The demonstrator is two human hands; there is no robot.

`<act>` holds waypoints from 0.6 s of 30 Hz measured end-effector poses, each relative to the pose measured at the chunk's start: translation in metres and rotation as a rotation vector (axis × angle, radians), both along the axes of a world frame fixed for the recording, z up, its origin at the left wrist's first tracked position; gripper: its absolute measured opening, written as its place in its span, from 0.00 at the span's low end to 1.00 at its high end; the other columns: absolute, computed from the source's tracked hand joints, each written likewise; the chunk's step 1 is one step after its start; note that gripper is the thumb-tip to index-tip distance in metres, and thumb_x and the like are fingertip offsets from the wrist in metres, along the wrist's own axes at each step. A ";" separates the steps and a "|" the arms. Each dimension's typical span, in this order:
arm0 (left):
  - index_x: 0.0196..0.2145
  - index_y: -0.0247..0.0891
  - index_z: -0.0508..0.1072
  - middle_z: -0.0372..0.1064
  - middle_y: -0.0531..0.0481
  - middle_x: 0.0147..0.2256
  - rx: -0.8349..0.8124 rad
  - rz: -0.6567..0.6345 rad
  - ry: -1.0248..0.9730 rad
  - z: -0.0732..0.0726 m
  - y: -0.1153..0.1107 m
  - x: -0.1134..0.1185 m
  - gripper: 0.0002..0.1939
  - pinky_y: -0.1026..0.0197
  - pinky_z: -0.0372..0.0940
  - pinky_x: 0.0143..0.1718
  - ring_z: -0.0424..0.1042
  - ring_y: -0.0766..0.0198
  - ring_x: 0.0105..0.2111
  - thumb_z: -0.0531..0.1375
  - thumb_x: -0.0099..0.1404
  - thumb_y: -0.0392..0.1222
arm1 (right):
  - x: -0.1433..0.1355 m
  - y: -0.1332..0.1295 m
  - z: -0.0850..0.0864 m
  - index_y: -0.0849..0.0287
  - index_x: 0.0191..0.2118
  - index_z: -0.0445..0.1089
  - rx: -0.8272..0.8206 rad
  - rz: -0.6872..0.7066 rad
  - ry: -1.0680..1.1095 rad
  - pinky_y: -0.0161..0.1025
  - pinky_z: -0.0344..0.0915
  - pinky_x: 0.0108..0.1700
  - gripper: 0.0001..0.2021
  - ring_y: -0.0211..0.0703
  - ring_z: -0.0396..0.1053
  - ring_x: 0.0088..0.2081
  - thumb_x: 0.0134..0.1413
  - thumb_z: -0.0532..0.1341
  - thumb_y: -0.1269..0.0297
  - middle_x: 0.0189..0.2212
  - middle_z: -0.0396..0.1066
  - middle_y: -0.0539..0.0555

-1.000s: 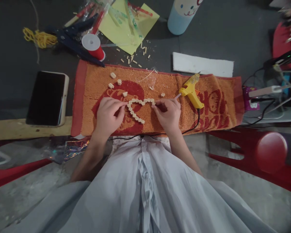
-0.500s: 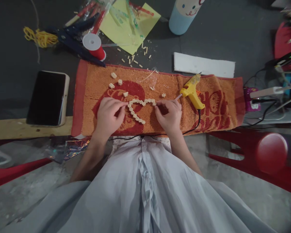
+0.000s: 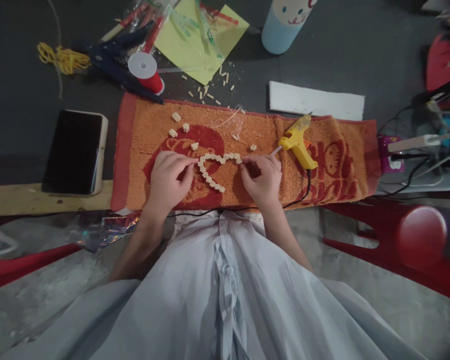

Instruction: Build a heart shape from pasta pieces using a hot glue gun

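A partial heart outline of small cream pieces (image 3: pixel 212 169) lies on an orange and red towel (image 3: pixel 333 165). My left hand (image 3: pixel 169 179) pinches the outline's left end with its fingertips. At the outline's right end, my right hand (image 3: pixel 261 176) has its fingers pressed together on the last piece. Several loose cream pieces (image 3: pixel 177 125) sit on the towel above the hands. A yellow glue gun (image 3: pixel 298 143) lies just right of my right hand, its black cord (image 3: pixel 303 192) running along the towel's near edge.
A phone (image 3: pixel 73 152) rests on a wooden plank (image 3: pixel 30 199) at left. Behind the towel lie a red thread spool (image 3: pixel 146 71), dark scissors (image 3: pixel 116 65), yellow paper (image 3: pixel 198 42), a white block (image 3: pixel 317 101) and a blue cup (image 3: pixel 283 22). Red plastic furniture (image 3: pixel 416 240) stands at right.
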State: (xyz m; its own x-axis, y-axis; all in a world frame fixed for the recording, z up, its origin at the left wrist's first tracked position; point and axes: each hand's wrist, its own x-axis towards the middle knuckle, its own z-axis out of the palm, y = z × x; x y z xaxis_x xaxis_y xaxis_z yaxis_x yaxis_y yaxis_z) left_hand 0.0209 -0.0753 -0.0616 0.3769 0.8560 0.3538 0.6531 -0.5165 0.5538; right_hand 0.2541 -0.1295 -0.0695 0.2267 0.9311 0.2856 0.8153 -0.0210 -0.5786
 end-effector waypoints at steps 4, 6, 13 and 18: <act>0.38 0.43 0.76 0.76 0.50 0.35 0.014 0.005 0.017 0.001 0.000 0.000 0.08 0.52 0.65 0.47 0.72 0.59 0.39 0.56 0.68 0.38 | 0.000 0.000 0.000 0.53 0.37 0.73 0.008 -0.001 -0.016 0.49 0.64 0.47 0.05 0.49 0.71 0.39 0.54 0.60 0.65 0.34 0.79 0.52; 0.38 0.43 0.76 0.76 0.50 0.35 0.015 0.004 0.019 0.001 0.000 0.000 0.08 0.51 0.65 0.47 0.72 0.59 0.39 0.56 0.68 0.38 | 0.000 0.000 0.000 0.53 0.36 0.74 0.012 -0.005 -0.030 0.49 0.64 0.47 0.05 0.49 0.72 0.39 0.55 0.60 0.65 0.33 0.79 0.51; 0.39 0.42 0.76 0.77 0.50 0.35 0.029 0.001 0.002 0.000 0.000 0.000 0.08 0.52 0.66 0.47 0.72 0.59 0.40 0.56 0.68 0.38 | 0.000 0.000 0.000 0.54 0.37 0.74 0.026 0.004 -0.028 0.49 0.64 0.47 0.05 0.48 0.72 0.38 0.55 0.61 0.65 0.33 0.78 0.52; 0.38 0.42 0.76 0.76 0.50 0.35 0.025 0.002 0.015 0.000 0.000 0.000 0.08 0.53 0.66 0.47 0.72 0.60 0.39 0.56 0.68 0.38 | -0.001 0.000 0.001 0.53 0.36 0.74 0.019 -0.004 -0.006 0.49 0.64 0.47 0.05 0.49 0.71 0.38 0.55 0.61 0.63 0.33 0.79 0.51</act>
